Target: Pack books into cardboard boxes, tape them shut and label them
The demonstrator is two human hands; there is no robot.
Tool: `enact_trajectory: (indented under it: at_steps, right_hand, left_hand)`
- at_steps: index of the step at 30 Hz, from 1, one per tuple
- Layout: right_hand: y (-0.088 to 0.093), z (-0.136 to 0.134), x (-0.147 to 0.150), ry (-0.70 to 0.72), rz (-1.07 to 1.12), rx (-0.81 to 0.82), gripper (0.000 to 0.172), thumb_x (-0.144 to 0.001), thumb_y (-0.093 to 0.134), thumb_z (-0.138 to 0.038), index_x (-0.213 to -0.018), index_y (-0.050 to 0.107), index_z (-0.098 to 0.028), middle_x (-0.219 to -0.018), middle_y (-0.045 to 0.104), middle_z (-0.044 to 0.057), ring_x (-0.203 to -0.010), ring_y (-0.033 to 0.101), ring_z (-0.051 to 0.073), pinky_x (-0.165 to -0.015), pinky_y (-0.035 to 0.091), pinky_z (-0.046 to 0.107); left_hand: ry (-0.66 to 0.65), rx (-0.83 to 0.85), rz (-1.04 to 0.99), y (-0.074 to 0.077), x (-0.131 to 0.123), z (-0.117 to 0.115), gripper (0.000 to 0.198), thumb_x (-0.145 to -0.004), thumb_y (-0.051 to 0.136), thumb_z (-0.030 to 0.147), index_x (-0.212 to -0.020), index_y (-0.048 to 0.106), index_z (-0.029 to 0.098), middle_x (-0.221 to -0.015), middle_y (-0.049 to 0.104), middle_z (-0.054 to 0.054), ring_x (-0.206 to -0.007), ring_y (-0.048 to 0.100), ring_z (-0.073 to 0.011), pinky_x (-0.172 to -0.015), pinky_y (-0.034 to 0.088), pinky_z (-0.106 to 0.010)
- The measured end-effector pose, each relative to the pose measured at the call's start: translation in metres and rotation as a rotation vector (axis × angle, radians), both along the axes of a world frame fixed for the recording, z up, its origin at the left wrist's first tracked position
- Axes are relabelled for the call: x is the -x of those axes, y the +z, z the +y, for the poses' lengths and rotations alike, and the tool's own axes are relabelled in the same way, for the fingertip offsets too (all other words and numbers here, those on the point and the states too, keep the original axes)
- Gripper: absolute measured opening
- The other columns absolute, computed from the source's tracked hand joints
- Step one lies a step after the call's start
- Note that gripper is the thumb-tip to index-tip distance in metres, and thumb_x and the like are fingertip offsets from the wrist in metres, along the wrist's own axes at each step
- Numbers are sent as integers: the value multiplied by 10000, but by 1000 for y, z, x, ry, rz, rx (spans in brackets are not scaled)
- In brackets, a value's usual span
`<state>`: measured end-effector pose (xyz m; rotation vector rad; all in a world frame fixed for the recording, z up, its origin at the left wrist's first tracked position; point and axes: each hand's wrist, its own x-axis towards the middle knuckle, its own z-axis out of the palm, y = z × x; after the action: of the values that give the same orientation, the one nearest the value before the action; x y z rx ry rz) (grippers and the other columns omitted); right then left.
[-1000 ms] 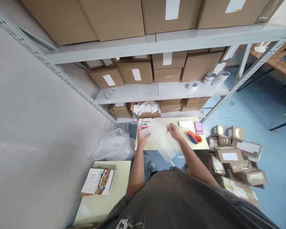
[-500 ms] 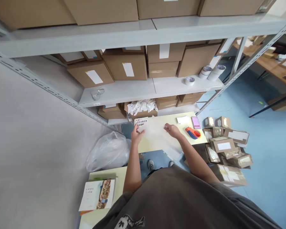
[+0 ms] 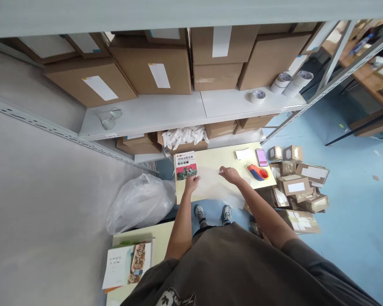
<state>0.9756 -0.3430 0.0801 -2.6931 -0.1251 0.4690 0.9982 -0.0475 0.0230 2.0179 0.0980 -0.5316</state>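
Note:
A thin, see-through plastic bag (image 3: 212, 182) stretches between my hands over the pale yellow table (image 3: 210, 155), its lower part hanging past the front edge. My right hand (image 3: 230, 174) pinches its upper right edge. With closed fingers, my left hand (image 3: 192, 183) grips its left side. Just beyond that hand lies a book (image 3: 185, 163) with a white and red cover, flat at the table's left end. On the right end are a red and blue tape dispenser (image 3: 258, 172), a white slip of paper (image 3: 244, 154) and a purple item (image 3: 261, 157).
Shelves ahead hold cardboard boxes (image 3: 155, 70), tape rolls (image 3: 258, 96) and glasses (image 3: 110, 119). A box of white crumpled material (image 3: 185, 136) sits low behind the table. Parcels (image 3: 296, 187) are heaped on the right floor. A stuffed clear bag (image 3: 142, 202) and books (image 3: 127, 263) are at left.
My left hand has come off the book's cover and moved toward me onto the bag's left side, uncovering the red picture. My right hand stays nearly in place. The view has tipped downward.

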Motion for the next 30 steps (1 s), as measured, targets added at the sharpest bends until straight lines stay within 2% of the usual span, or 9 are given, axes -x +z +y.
enact_trajectory:
  at_steps: [4,8,12,17,19,21,24,27,30]
  right_hand:
    - [-29,-6,-10,-83,-148,96,402,-1062,543,-272,-1450,609,-192,-1307,756,168,-1218,660,323,-1021,486,412]
    - [-60,-8,10,-174,-275,173,526,-1058,453,-256,-1570,531,-171,-1642,513,194,-1540,403,368,-1221,349,534]
    - [-90,-14,50,-195,-246,220,601,-1042,427,-265,-1640,462,-210,-1786,295,149,-1676,115,378,-1297,179,642]
    - [-118,-33,75,-209,-138,220,645,-1038,440,-289,-1679,414,-225,-1823,199,141,-1694,47,380,-1300,156,666]
    - [-127,-40,73,-147,-71,178,615,-1052,439,-305,-1662,451,-226,-1820,215,134,-1695,77,362,-1303,202,619]
    - [-135,-44,68,-77,17,133,594,-1068,441,-331,-1651,474,-224,-1821,218,127,-1694,112,341,-1298,249,559]
    - [-148,-43,61,-29,158,112,636,-1070,488,-376,-1685,422,-229,-1832,169,130,-1694,120,341,-1291,271,518]
    - [-160,-36,59,-12,260,140,709,-1060,553,-416,-1720,348,-257,-1846,76,127,-1699,68,352,-1306,224,523]
    - [-167,-28,62,-19,306,184,766,-1061,575,-442,-1746,271,-281,-1849,-25,120,-1702,3,355,-1317,167,543]
  left_hand:
    - [92,-149,-39,-27,15,-9,438,-955,568,431,-622,349,249,-572,412,32,-620,460,-171,-640,306,-283]
    - [177,-276,-19,-55,22,-16,439,-975,544,399,-621,328,255,-583,417,14,-635,450,-186,-647,284,-295]
    - [225,-346,31,-79,27,-24,400,-1001,526,394,-637,438,254,-640,543,-30,-700,540,-216,-666,312,-297]
    - [258,-412,69,-101,30,-29,363,-1037,496,394,-750,647,231,-789,695,-102,-833,653,-269,-735,396,-310]
    - [267,-432,109,-106,33,-28,349,-1049,497,414,-891,736,216,-878,738,-125,-905,690,-294,-792,446,-330]
    - [319,-466,119,-108,40,-28,345,-1038,539,423,-1168,756,189,-1070,766,-161,-1029,709,-322,-884,493,-369]
    - [388,-567,-49,-107,54,-30,574,-1010,591,384,-1537,569,158,-1449,654,-211,-1332,614,-357,-1102,477,-446]
    - [132,-597,-220,-105,68,-34,559,-1024,559,324,-1568,565,196,-1608,551,-167,-1512,472,-326,-1251,381,-440]
    - [-234,-599,-144,-106,77,-35,670,-961,688,353,-1604,543,238,-1746,393,-123,-1616,332,-341,-1290,344,-455]
